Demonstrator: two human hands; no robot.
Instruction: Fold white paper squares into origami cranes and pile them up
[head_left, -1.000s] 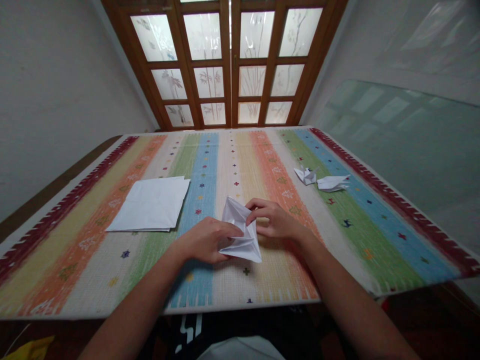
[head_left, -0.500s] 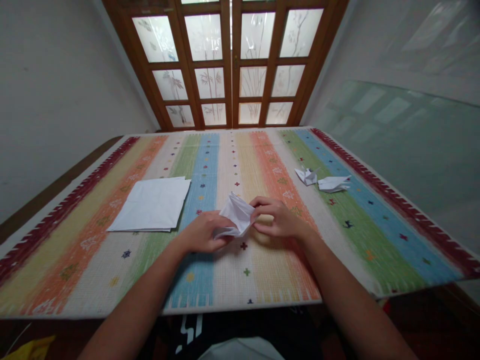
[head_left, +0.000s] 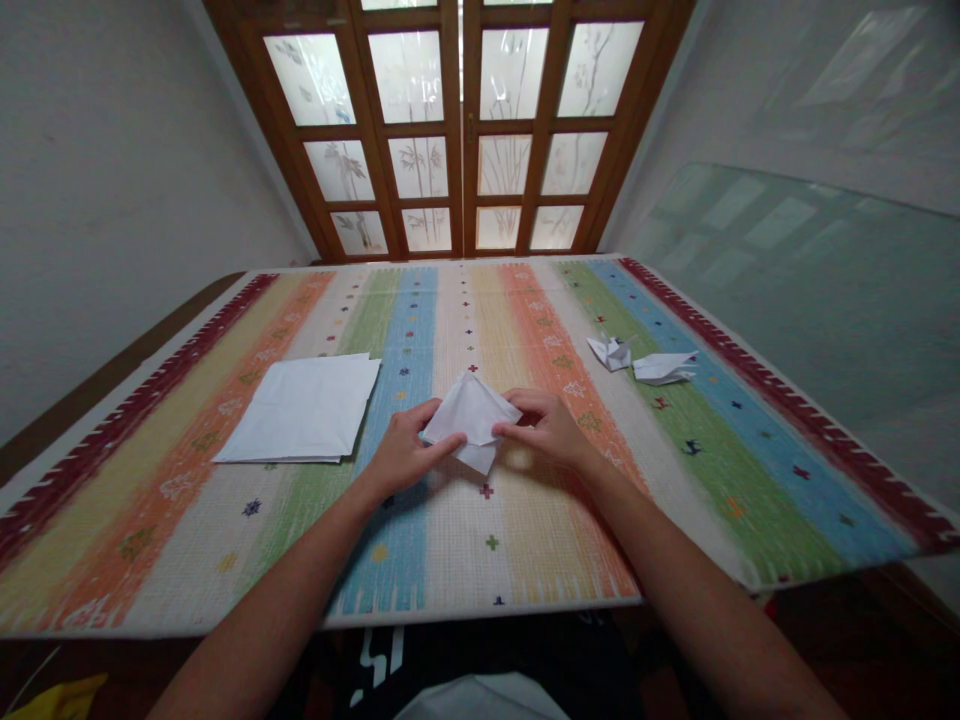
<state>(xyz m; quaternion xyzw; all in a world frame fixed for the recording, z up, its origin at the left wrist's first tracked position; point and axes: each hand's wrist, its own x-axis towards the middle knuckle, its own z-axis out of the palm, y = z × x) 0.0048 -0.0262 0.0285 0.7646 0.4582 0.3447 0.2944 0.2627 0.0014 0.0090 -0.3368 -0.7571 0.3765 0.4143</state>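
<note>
Between my hands is a folded sheet of white paper [head_left: 472,412], now a flattened diamond with creases running from its top point. My left hand [head_left: 411,448] pinches its left corner, thumb on the near face and fingers behind. On the right corner, my right hand [head_left: 546,428] grips the same way, its thumb lying across the front. The fingers behind the paper are partly hidden. The paper is held just above the striped tablecloth, its lower tip pointing toward me.
A stack of white paper sheets [head_left: 300,410] lies to the left on the striped tablecloth [head_left: 457,560]. At the right sit a folded paper crane [head_left: 611,352] and another folded white paper piece [head_left: 664,368]. A wooden door with glass panes [head_left: 465,130] stands beyond the table.
The folded paper has gone from an opened, pocket-like shape to a flatter diamond facing me. Both my thumbs have moved onto its front.
</note>
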